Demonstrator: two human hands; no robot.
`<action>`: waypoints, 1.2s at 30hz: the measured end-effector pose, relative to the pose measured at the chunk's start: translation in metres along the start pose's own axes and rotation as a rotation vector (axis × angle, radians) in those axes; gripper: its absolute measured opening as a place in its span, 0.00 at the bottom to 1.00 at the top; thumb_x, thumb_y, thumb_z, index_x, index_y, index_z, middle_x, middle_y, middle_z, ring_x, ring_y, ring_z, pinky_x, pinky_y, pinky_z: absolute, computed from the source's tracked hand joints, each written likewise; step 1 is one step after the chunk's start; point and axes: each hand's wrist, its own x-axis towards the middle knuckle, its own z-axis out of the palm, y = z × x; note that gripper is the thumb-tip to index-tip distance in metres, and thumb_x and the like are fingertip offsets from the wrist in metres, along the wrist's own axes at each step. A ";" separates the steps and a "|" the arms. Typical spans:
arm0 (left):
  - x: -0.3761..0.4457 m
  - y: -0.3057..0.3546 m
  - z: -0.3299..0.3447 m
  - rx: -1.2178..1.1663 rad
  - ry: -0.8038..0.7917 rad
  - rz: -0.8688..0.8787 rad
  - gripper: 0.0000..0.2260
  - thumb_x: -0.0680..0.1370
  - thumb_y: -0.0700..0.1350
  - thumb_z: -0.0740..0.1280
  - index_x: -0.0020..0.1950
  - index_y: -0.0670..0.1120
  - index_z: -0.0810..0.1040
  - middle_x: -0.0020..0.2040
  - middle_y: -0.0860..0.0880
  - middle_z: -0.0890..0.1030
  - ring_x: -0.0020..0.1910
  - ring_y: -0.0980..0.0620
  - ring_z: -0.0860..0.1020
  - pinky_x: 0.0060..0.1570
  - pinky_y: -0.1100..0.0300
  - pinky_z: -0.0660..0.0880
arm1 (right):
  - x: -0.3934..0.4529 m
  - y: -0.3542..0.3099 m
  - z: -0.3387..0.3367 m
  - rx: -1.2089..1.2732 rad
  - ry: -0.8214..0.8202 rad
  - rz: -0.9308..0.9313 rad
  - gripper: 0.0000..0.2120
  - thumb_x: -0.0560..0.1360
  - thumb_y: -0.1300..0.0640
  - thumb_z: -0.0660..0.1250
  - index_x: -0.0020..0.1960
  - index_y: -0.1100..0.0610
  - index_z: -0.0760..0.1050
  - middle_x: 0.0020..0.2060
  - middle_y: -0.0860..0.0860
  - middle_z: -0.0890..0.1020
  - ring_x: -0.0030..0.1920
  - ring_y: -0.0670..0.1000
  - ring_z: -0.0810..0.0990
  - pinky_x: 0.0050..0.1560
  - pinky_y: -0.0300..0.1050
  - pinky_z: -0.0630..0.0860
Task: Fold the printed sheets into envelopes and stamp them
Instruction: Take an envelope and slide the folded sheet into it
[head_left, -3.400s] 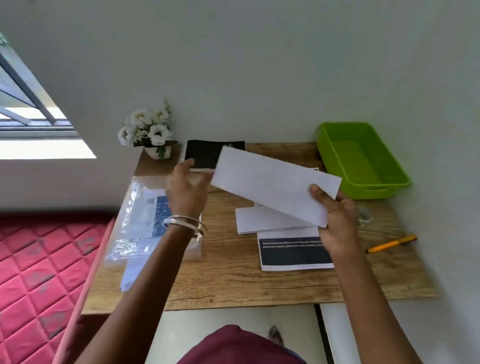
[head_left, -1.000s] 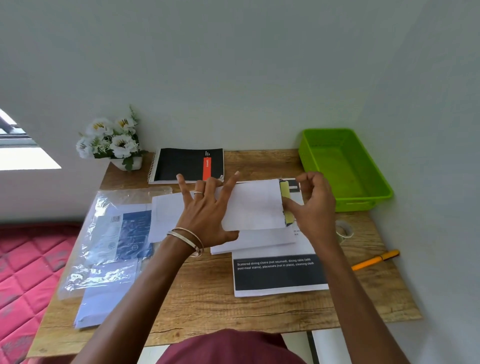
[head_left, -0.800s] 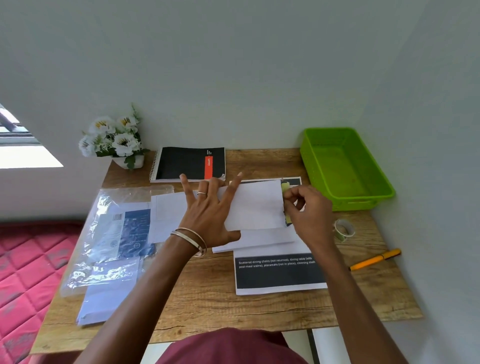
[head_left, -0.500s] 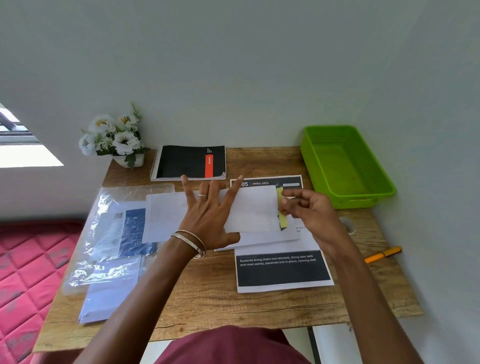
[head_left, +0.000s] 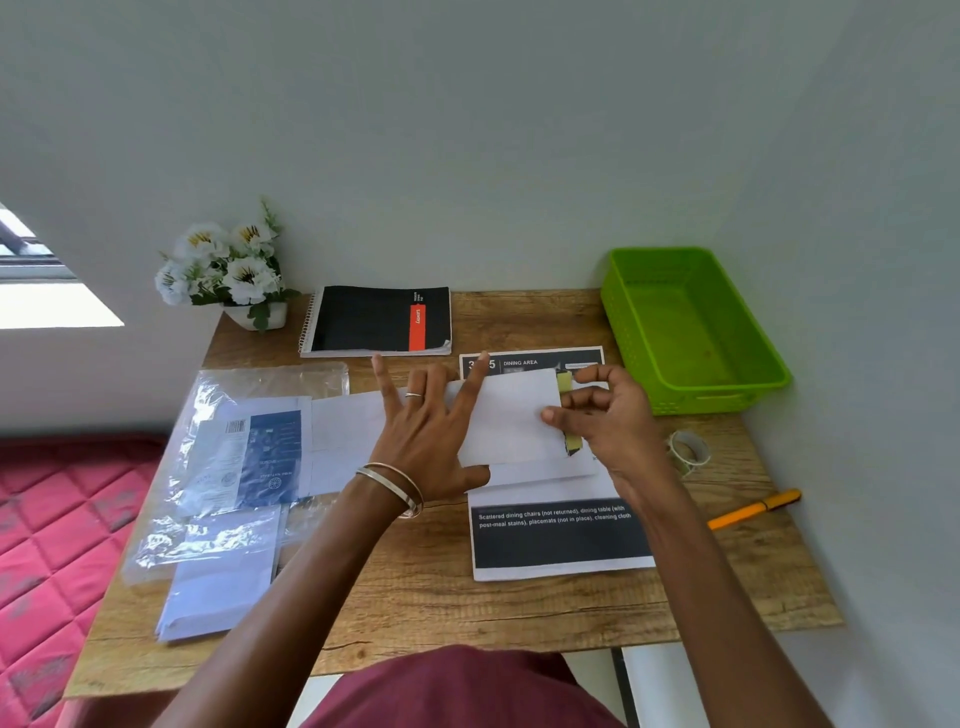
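the left hand is pressed flat, fingers spread, on the white envelope in the middle of the desk. its yellow-green flap strip is pinched by the right hand. if the pressing is eased, a crooked or torn flap could be made. "dining area" can be read on the printed sheet underneath.

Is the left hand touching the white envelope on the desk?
Touching. The head view shows the left hand lying flat with spread fingers on the white envelope, pressing it down.
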 end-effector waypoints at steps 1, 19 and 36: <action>0.001 0.000 0.000 0.004 -0.005 0.004 0.51 0.60 0.70 0.60 0.77 0.48 0.47 0.57 0.42 0.69 0.59 0.42 0.68 0.63 0.25 0.41 | 0.000 0.000 0.000 -0.009 -0.019 0.008 0.25 0.63 0.67 0.77 0.54 0.56 0.70 0.38 0.55 0.82 0.39 0.51 0.81 0.38 0.50 0.77; 0.000 0.006 -0.002 -0.061 -0.069 -0.007 0.47 0.63 0.75 0.54 0.75 0.53 0.45 0.68 0.49 0.67 0.70 0.45 0.62 0.60 0.27 0.30 | 0.008 -0.005 0.002 0.223 -0.174 -0.012 0.35 0.72 0.72 0.67 0.71 0.45 0.61 0.40 0.50 0.85 0.44 0.52 0.83 0.44 0.55 0.81; -0.010 -0.049 -0.011 -0.114 -0.045 -0.255 0.39 0.62 0.63 0.72 0.69 0.53 0.64 0.64 0.50 0.73 0.66 0.44 0.68 0.60 0.26 0.33 | 0.028 0.069 -0.027 -0.675 0.107 0.173 0.31 0.66 0.44 0.76 0.58 0.63 0.73 0.42 0.56 0.80 0.47 0.58 0.80 0.47 0.50 0.74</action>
